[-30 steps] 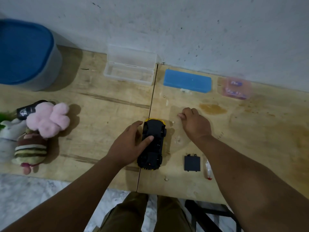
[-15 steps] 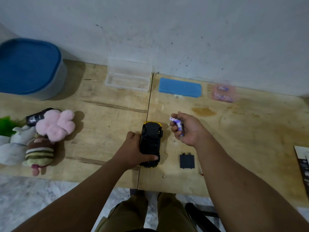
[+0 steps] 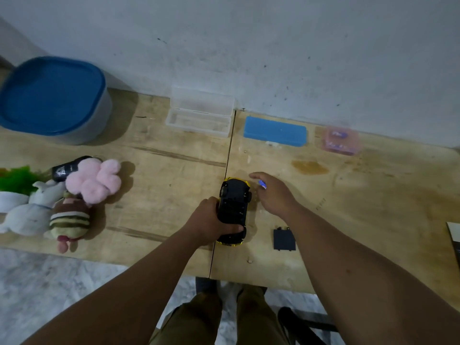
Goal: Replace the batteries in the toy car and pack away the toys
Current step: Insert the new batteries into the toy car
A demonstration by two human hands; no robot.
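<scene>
The yellow toy car (image 3: 234,209) lies upside down on the wooden table (image 3: 373,207), its black underside up. My left hand (image 3: 211,224) grips its near left side. Just right of the car's far end, my right hand (image 3: 272,194) holds a small blue and white battery (image 3: 262,183) in its fingers. The black battery cover (image 3: 284,239) lies flat on the table, near my right forearm. A pink case (image 3: 341,140) with batteries inside sits at the back right by the wall.
A blue-lidded tub (image 3: 53,99) stands at the back left. An open clear case (image 3: 200,115) and a blue case (image 3: 275,131) lie along the wall. Plush toys (image 3: 74,195) and a black toy car (image 3: 67,168) are piled at the left edge.
My right hand picked a battery up off the table and has moved it beside the car's far end. My left hand shifted from the car's top to gripping its near side.
</scene>
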